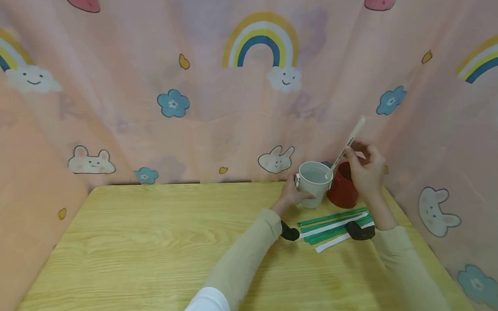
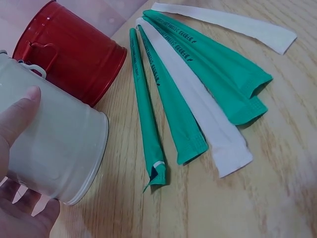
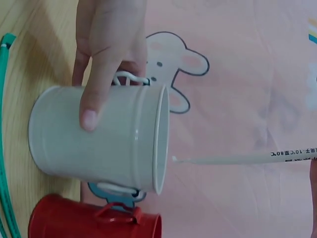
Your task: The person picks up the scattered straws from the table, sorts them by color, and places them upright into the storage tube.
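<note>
A white bucket [image 1: 314, 185] stands at the table's back right, gripped round its left side by my left hand [image 1: 294, 194], thumb across the front in the right wrist view. My right hand [image 1: 365, 168] pinches a white paper-wrapped straw [image 1: 349, 141] with dark print, slanting down to the bucket's mouth. In the right wrist view the straw's lower tip [image 3: 183, 160] points at the opening of the bucket [image 3: 99, 144]. A red bucket [image 1: 342, 190] stands right beside the white one, partly behind my right hand.
Several green wrapped straws [image 1: 332, 217] and white wrapped straws [image 1: 331, 243] lie spread in front of the buckets. Dark wrist bands show over their ends. A patterned pink curtain [image 1: 214, 129] hangs behind the wooden table [image 1: 131, 255].
</note>
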Motion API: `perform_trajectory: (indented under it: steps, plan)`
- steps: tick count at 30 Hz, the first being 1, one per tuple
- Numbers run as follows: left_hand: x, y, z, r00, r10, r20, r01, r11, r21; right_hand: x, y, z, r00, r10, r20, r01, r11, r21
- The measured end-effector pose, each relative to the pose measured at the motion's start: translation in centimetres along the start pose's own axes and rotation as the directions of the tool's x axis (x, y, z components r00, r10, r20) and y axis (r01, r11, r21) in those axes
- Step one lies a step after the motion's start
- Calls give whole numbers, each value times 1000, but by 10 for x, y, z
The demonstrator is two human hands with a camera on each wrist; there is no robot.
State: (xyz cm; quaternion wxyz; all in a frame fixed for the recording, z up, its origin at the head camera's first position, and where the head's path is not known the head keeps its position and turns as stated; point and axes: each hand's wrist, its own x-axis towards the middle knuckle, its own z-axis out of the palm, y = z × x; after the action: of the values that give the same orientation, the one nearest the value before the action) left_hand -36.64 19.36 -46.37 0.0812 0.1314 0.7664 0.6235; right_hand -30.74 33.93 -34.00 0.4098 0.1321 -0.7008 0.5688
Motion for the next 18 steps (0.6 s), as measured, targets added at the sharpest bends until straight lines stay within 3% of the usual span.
perform_trajectory:
  steps: [10,18]
  plan:
    - [5,-3,5,1000,23,2,-23,1000,19,-9,-2,11,999,31,7,-31,999,-44]
    - [2,-2,3,1000,16,4,-16,1000,21,-24,5,13,992,120,35,-115,987,-109]
